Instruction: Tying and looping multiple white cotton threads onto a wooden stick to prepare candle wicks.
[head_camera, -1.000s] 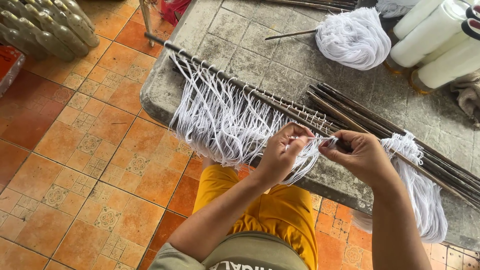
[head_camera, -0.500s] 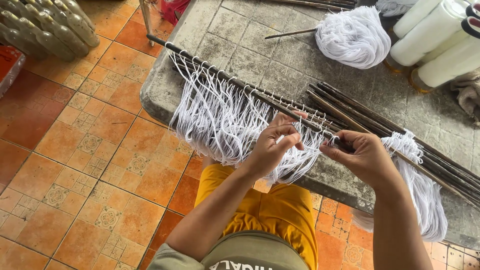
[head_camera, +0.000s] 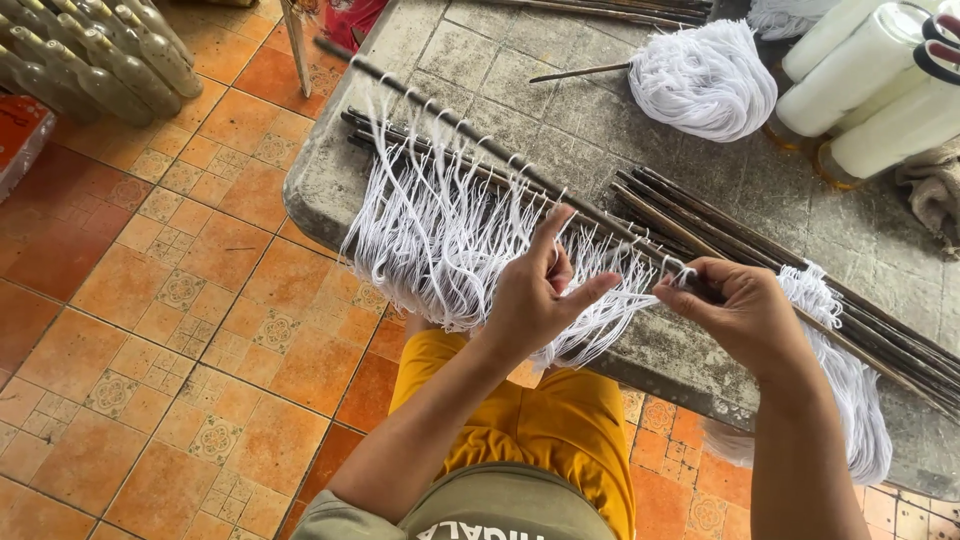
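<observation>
White cotton strings hang in a fringe from a long dark rod lying slantwise on the stone desk, draping over its front edge. The left hand rests among the strands, fingers loosely spread and gripping nothing firmly. The right hand is closed, pinching a string loop at the rod. Beyond lie a white yarn bundle and white spools.
</observation>
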